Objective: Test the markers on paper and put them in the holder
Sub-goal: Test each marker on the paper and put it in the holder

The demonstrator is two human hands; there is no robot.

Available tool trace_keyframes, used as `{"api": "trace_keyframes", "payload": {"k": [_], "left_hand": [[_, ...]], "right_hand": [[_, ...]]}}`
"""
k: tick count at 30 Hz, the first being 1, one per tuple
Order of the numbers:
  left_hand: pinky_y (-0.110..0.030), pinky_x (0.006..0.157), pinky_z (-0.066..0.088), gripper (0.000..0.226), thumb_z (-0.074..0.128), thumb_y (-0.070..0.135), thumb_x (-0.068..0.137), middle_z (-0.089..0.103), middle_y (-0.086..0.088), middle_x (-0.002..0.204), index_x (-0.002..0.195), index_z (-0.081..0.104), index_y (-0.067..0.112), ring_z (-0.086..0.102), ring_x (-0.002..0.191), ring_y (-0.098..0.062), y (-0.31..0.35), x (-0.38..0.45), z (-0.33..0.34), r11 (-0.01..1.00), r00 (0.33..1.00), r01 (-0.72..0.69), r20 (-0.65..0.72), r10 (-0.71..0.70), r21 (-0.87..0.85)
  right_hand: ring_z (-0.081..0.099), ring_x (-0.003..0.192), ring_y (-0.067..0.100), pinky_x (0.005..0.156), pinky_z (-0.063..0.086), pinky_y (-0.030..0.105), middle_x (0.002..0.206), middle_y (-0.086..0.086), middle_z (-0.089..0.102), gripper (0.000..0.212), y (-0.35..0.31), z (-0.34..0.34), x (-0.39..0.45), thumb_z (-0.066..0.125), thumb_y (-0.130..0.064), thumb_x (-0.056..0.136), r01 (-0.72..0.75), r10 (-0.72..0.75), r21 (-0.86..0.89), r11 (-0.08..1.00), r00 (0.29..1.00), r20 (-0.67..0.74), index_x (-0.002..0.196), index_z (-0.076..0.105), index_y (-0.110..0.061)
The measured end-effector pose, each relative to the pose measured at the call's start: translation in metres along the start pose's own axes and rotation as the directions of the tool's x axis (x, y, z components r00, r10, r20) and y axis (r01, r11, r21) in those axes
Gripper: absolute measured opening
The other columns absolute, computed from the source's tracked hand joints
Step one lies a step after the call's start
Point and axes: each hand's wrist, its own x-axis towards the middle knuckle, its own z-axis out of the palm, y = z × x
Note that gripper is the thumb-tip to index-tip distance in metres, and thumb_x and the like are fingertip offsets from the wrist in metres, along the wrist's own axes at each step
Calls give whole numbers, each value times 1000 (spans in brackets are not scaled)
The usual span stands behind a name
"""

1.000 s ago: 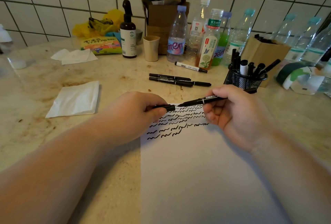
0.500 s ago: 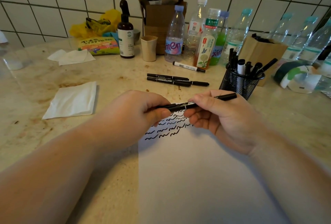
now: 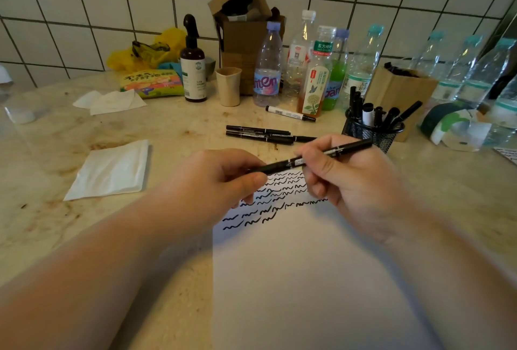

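Head view: the black marker (image 3: 310,160) is held level above the top edge of the paper (image 3: 307,279), directly over the rows of black test squiggles (image 3: 275,198). The left hand (image 3: 221,182) pinches the marker's left end between thumb and curled fingers; the right hand (image 3: 355,182) grips the barrel near its middle, fingers wrapped round it. Whether the cap is fully seated cannot be told, since the left fingers hide that end. The step in hand appears to be capping the tested marker. To do it well, keep both ends in line, push straight along the barrel until the cap stops, and keep the tip away from the skin. The mesh holder (image 3: 372,131) stands just beyond the paper's far right corner, already holding several upright markers; lower this one into a gap between them, not onto their tops. Three loose black markers (image 3: 260,134) lie beyond the paper's top edge, and a white marker (image 3: 289,113) lies farther back, near the bottles (image 3: 268,70); these appear untested.
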Motion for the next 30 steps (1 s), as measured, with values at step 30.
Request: {"api": "trace_keyframes", "payload": {"k": [30], "left_hand": [[-23,57,50,15,52,48,93,69,20,69,87,66,44,63,60,-3,-10,0,1,945,997,61,-66,-41,323]], "right_hand": [[63,62,6,66,55,27,80,-6,68,16,-22,-64,14,64,-30,96,9,-496,-641,768,642,-585,111,59,-29]]}}
